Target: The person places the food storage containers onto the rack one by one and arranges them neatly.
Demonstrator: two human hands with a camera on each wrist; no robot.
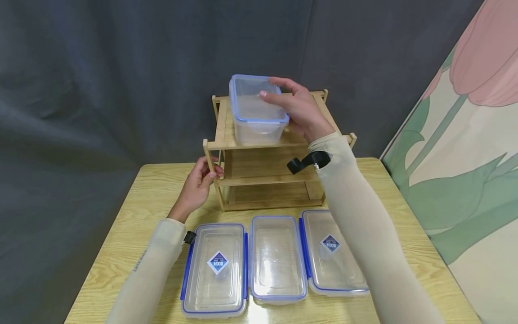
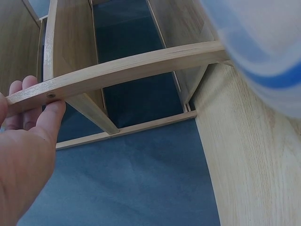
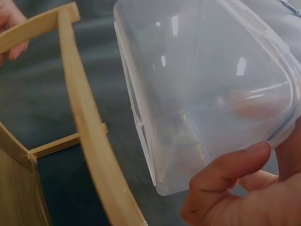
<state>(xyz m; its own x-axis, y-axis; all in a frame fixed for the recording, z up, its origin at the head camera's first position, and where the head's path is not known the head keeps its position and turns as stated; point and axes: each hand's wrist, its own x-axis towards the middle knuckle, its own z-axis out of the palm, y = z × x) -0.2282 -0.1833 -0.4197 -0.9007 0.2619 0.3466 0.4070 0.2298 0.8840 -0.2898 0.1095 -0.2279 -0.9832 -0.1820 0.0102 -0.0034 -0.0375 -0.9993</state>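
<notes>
My right hand (image 1: pixel 299 108) grips a clear plastic food container (image 1: pixel 259 131) with a light-blue rimmed lid, thumb lying over the lid. The container is over the left part of the top tier of a wooden shelf rack (image 1: pixel 265 182). Seen from the right wrist, the container body (image 3: pixel 188 94) is tilted, with fingers curled at its rim. My left hand (image 1: pixel 197 186) holds the rack's left front post; in the left wrist view, thumb and fingers pinch the wooden bar (image 2: pixel 117 70) from both sides.
Three flat lidded containers lie in a row before the rack: a left one (image 1: pixel 216 288) with a blue label, a middle one (image 1: pixel 279 256), and a right one (image 1: pixel 337 270), also labelled, partly behind my right sleeve. A dark curtain (image 1: pixel 162 67) hangs behind the wooden table (image 1: pixel 133 216).
</notes>
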